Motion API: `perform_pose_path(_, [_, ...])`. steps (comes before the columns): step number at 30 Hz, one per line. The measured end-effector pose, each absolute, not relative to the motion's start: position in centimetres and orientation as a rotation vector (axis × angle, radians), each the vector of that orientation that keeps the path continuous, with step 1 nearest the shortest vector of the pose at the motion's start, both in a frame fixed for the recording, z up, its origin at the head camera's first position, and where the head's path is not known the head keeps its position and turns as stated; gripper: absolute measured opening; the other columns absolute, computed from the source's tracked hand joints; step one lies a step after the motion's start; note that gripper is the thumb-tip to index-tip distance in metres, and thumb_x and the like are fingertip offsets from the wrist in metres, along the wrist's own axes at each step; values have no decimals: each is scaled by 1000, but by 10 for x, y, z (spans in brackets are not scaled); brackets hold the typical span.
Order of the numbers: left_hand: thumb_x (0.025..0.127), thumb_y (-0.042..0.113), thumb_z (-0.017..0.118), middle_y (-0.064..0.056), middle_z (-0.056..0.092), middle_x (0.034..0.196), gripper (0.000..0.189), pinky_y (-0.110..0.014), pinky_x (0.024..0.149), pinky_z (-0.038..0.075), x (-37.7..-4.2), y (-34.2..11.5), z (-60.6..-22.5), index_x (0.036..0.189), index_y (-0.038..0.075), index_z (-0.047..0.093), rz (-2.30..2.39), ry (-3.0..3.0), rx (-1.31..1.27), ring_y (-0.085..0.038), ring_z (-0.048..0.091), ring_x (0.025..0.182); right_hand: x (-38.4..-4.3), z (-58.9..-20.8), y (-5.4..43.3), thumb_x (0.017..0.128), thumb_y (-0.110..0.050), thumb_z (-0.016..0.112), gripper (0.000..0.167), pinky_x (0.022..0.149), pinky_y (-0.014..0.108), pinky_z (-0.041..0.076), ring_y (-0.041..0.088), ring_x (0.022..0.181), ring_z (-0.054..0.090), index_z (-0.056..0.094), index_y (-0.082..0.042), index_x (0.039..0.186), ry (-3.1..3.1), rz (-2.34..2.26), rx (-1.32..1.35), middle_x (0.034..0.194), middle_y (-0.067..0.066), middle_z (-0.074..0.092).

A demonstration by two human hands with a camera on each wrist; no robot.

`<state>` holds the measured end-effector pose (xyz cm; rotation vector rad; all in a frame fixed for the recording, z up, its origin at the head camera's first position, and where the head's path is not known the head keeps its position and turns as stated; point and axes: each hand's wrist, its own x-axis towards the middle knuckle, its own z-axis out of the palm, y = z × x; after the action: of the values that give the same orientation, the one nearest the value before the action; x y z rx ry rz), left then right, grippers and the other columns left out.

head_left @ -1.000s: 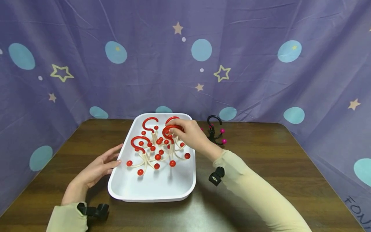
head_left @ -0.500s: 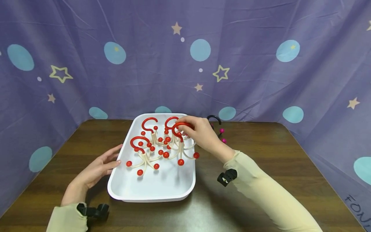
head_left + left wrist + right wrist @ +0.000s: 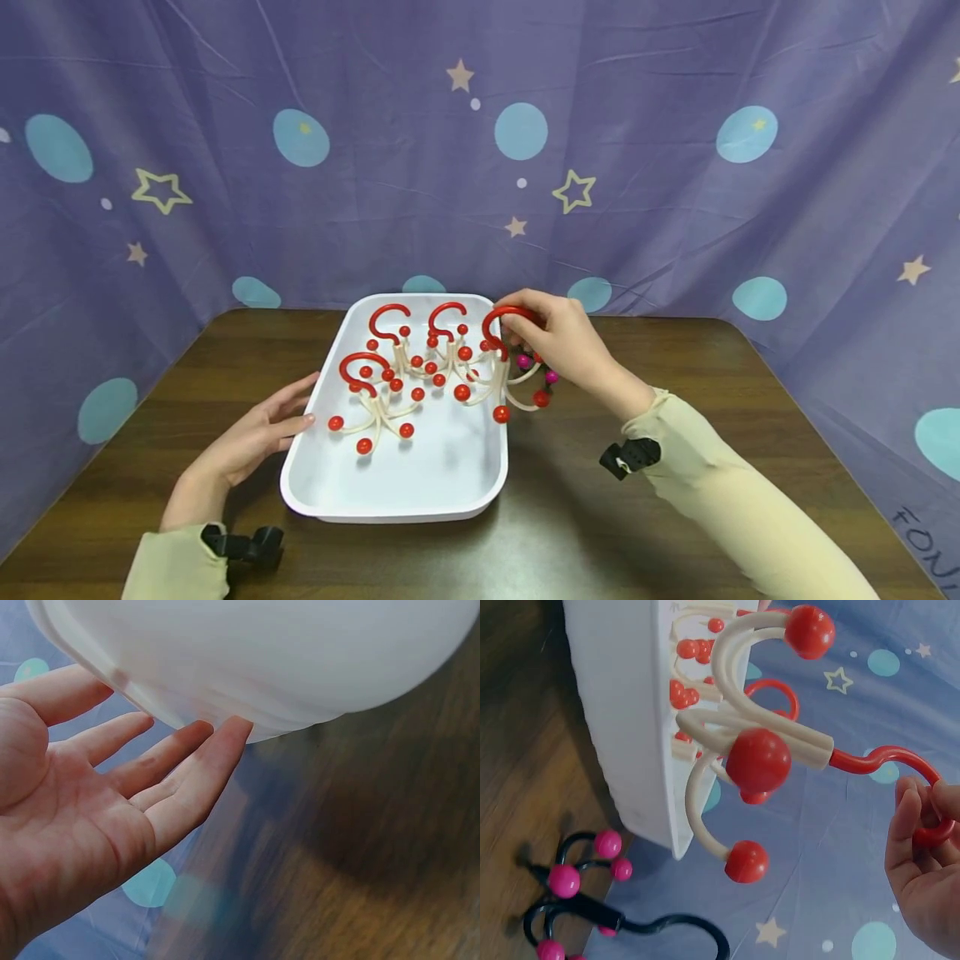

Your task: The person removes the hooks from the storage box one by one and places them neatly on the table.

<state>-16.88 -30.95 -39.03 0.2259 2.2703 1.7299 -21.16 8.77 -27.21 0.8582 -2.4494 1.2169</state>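
The wood-grain table (image 3: 712,375) supports a white rectangular tray (image 3: 393,479). Right of the tray, a black hook-handled implement (image 3: 592,909) with pink ball tips appears to stand upright; the head view mostly obscures it.

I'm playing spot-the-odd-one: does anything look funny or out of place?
The black hook with pink balls looks odd: it stands on the table beside the tray, which holds three cream-and-red ones.
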Motion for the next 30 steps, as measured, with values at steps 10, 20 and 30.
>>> perform_pose_path(10, [91,13,52,-29,22,140,68,-36,77,51,-168,-309,-392,146,9,11,1753,2246,237,-12,58,99,-212,-275,119,89,-21,58,16,56,25,50,13,65,62,66,-16,102,-2482,1213,782,77,1,67])
perform_pose_path(20, [91,14,53,-28,23,140,69,-37,78,51,-170,-310,-390,146,9,12,1749,2254,232,-14,58,100,-215,-278,149,90,-22,58,16,54,22,48,13,67,63,67,-15,101,-2520,1112,725,77,3,67])
perform_pose_path(30, [91,15,53,-28,23,140,69,-36,78,50,-169,-309,-388,146,9,12,1737,2261,222,-13,58,100,-221,-285,179,89,-20,58,12,53,22,46,19,67,63,66,-15,98,-2554,986,622,75,2,67])
